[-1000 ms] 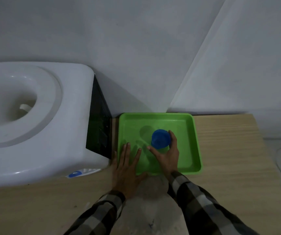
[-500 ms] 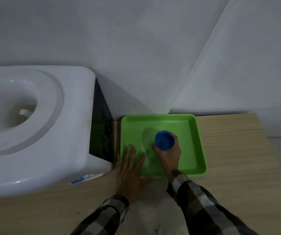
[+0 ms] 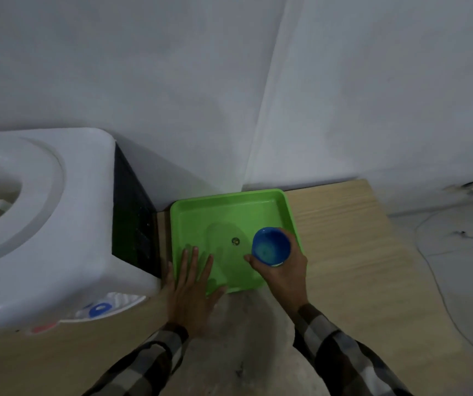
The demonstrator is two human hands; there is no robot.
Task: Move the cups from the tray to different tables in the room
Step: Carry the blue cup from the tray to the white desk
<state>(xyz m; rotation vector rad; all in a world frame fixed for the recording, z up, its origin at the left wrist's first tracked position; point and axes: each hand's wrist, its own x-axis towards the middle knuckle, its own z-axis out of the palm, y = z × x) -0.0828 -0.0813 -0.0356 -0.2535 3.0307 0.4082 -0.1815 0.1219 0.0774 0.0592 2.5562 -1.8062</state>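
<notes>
A bright green tray (image 3: 226, 207) lies on the wooden table (image 3: 352, 252) in the wall corner. My right hand (image 3: 283, 270) grips a blue cup (image 3: 271, 246), held upright above the tray's right edge, its mouth facing the camera. My left hand (image 3: 192, 290) rests flat with fingers spread over the tray's near left corner and the table. The tray's floor shows only a small round mark in the middle. No other cup is visible.
A white water dispenser (image 3: 44, 224) with a black side panel stands right against the tray's left side. Walls close off the back. Past the table's right edge lies the floor (image 3: 458, 252) with a thin cable.
My right hand has lifted the blue cup off the tray's middle and carried it right, toward the tray's edge. The left hand has stayed on the tray's corner.
</notes>
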